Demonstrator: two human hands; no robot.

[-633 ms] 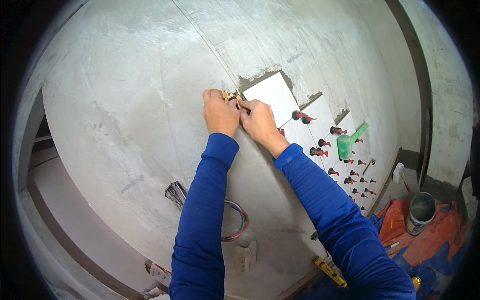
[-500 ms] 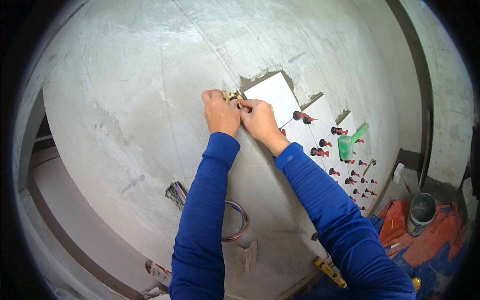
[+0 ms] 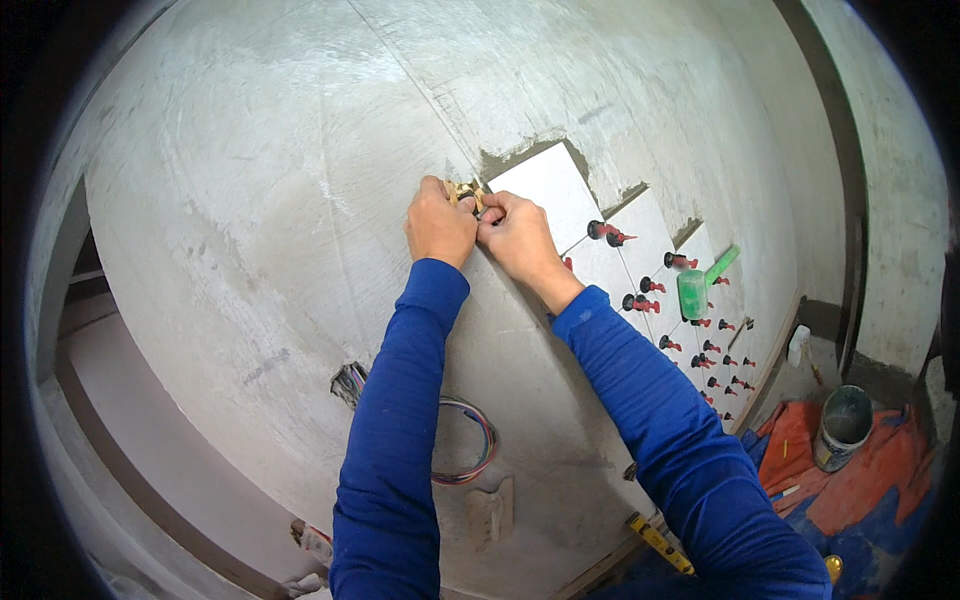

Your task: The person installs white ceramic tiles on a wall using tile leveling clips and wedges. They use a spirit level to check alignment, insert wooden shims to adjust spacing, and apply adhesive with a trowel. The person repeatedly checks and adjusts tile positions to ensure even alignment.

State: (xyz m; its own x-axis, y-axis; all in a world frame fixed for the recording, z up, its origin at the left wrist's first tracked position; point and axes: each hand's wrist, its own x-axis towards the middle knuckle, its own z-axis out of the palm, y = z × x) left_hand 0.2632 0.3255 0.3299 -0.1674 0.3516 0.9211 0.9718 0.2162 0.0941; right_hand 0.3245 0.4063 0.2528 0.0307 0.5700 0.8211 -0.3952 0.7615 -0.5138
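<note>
A small yellow-and-black piece (image 3: pixel 464 190), its kind unclear, sits against the grey wall (image 3: pixel 330 180) at the left corner of the top white tile (image 3: pixel 548 190). My left hand (image 3: pixel 440 226) is closed around its left side, with the fingertips partly hidden. At its right side my right hand (image 3: pixel 522 238) pinches it between thumb and fingers, close to the tile's edge. Grey mortar (image 3: pixel 512 162) shows along that tile's upper edge. Red-and-black tile levelling clips (image 3: pixel 606 233) stick out of the joints between the stepped white tiles to the right.
A green-headed mallet (image 3: pixel 692 296) appears in front of the tiles. Coloured wires (image 3: pixel 490 440) hang in a loop from a wall opening below my hands. Lower right, a bucket (image 3: pixel 845 425) stands on orange sheeting (image 3: pixel 795 450); a yellow spirit level (image 3: pixel 660 545) lies near the wall's base.
My left forearm and wrist have shifted slightly left, uncovering more of the wire loop. Both hands stay at the yellow-and-black piece, with the right fingers slightly readjusted.
</note>
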